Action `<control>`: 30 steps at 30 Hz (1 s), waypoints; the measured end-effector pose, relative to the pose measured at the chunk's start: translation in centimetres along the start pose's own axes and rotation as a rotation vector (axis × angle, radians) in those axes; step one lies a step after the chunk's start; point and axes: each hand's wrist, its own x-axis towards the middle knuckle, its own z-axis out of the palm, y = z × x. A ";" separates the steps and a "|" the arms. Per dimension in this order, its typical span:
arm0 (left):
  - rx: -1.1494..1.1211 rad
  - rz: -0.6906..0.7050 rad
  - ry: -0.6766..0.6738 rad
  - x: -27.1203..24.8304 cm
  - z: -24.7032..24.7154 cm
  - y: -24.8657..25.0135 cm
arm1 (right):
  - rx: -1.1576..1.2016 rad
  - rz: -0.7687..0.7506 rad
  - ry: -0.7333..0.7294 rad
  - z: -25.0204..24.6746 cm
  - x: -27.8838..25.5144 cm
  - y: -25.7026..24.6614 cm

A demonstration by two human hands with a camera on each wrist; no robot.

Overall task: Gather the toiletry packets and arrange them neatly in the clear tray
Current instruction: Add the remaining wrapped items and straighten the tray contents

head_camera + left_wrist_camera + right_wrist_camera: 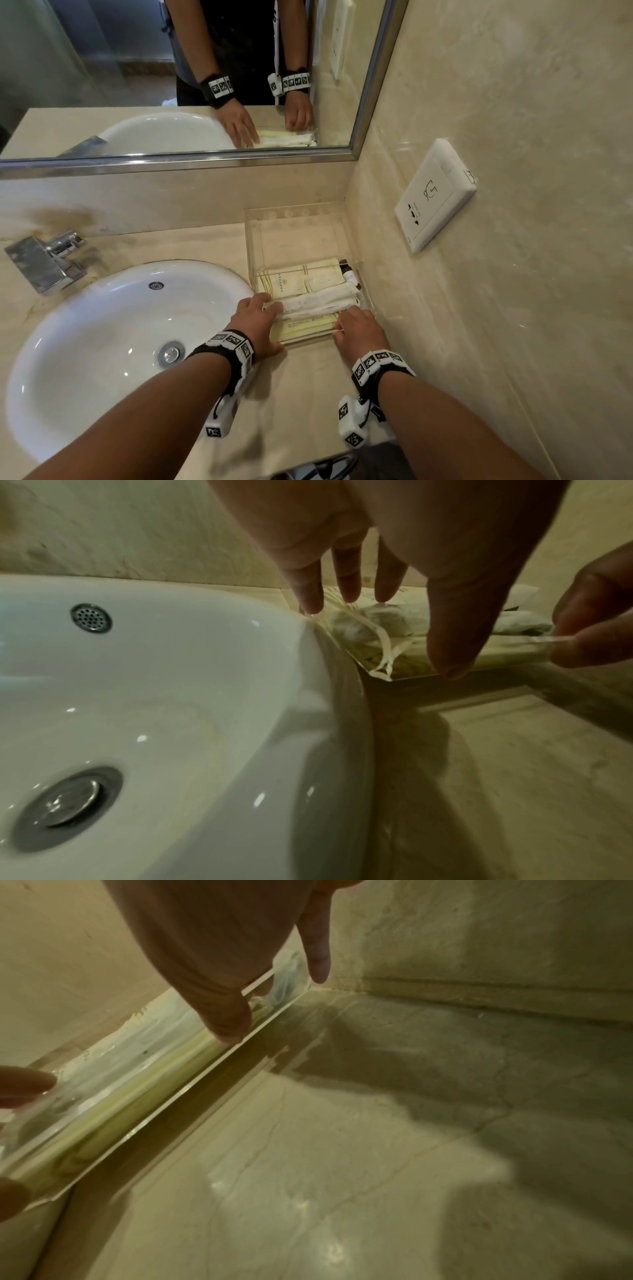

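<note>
squaring up the clear tray (291,219) w/ both hands

left hand (255,320) fingers straight, steadying near-left corner; right hand (356,329) pinches front wall so packets (318,303) stay put.

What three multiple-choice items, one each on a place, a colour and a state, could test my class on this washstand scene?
1. Where does the tray stand?
A. in the sink
B. on the counter, between sink and wall
C. on the floor

2. What colour is the sink?
A. white
B. black
C. green

3. How do the packets lie?
A. scattered on the counter
B. in the sink
C. inside the tray

Answers:
1. B: it sits in the corner right of the sink.
2. A: the basin is glossy white.
3. C: they lie within the clear walls, with the left hand and right hand at the tray's near edge.
</note>
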 end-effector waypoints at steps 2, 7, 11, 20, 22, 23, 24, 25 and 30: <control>0.010 0.002 -0.002 0.2 0.0 0.0 | 0.003 0.004 -0.006 -0.1 0.1 -0.1; 0.021 -0.001 -0.013 0.3 0.0 0.0 | -0.007 0.002 -0.008 -0.3 0.0 0.0; 0.018 0.001 0.004 0.2 0.1 -0.1 | 0.004 -0.001 -0.004 -0.4 0.0 -0.1; 0.005 0.017 0.008 0.4 -0.2 -0.5 | 0.016 0.008 -0.007 -0.1 0.1 -0.6; 0.004 0.009 0.005 0.3 -0.2 -0.5 | -0.008 0.005 -0.016 -0.1 0.1 -0.5; -0.001 0.006 0.004 0.3 -0.1 -0.5 | -0.018 0.006 -0.019 -0.1 0.1 -0.5; -0.005 0.006 0.002 0.3 -0.1 -0.5 | -0.028 0.007 -0.022 -0.1 0.1 -0.5; -0.007 0.005 0.000 0.4 -0.2 -0.5 | -0.035 0.007 -0.024 -0.1 0.2 -0.5; -0.006 0.006 0.000 0.6 -0.5 -0.6 | -0.032 0.003 -0.028 -0.1 0.6 -0.4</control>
